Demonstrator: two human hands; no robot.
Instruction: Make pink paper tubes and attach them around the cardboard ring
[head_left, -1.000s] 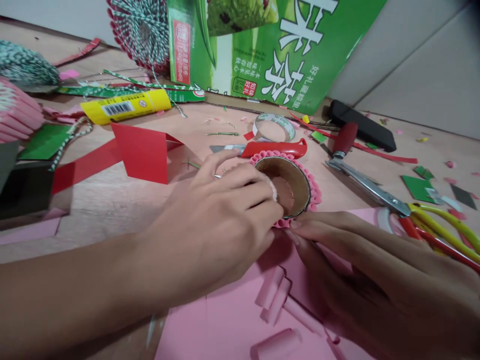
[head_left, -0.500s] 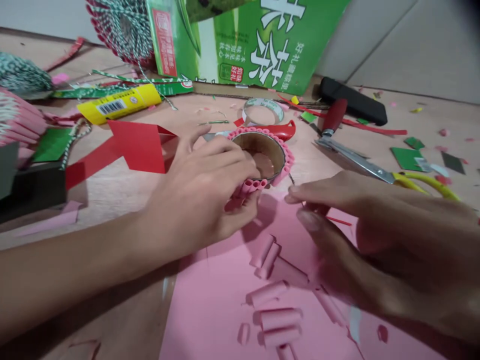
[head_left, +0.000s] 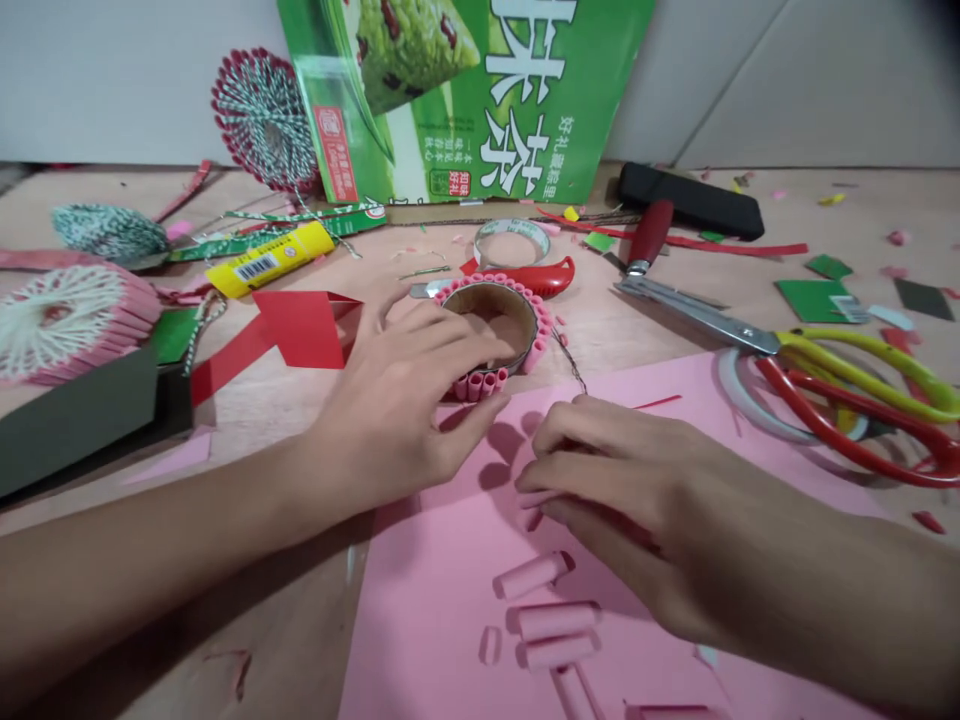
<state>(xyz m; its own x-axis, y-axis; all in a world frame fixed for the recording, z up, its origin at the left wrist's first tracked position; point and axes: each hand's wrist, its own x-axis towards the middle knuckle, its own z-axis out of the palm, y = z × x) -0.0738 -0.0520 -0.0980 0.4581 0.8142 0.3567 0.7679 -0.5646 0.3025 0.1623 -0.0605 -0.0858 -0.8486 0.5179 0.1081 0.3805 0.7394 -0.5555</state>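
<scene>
My left hand (head_left: pixel 409 385) lies over the near left side of a cardboard ring (head_left: pixel 517 310), fingers across its rim and thumb on the outside, steadying it. Small pink paper tubes (head_left: pixel 480 384) stand side by side around the ring's outer wall. Between the thumb and fingertips of my right hand (head_left: pixel 630 480) is a small pink paper roll, mostly covered by the fingers. Several loose pink paper rolls (head_left: pixel 559 621) lie below it on a pink paper sheet (head_left: pixel 420 600). A thin dark twisted cord (head_left: pixel 571 360) runs from beside the ring toward my right hand.
Scissors (head_left: pixel 750 338) lie at the right. Behind the ring are a red-handled cutter (head_left: pixel 540 277) and a tape roll (head_left: pixel 480 240). A yellow glue stick (head_left: pixel 270 260), folded red paper (head_left: pixel 304 330) and string-wound pieces sit left. A green box (head_left: pixel 442 150) stands at the back.
My right hand has moved left and down from beside the cord to the loose rolls, closing on one. My left hand stays on the ring. The view has shifted, showing more of the scissors.
</scene>
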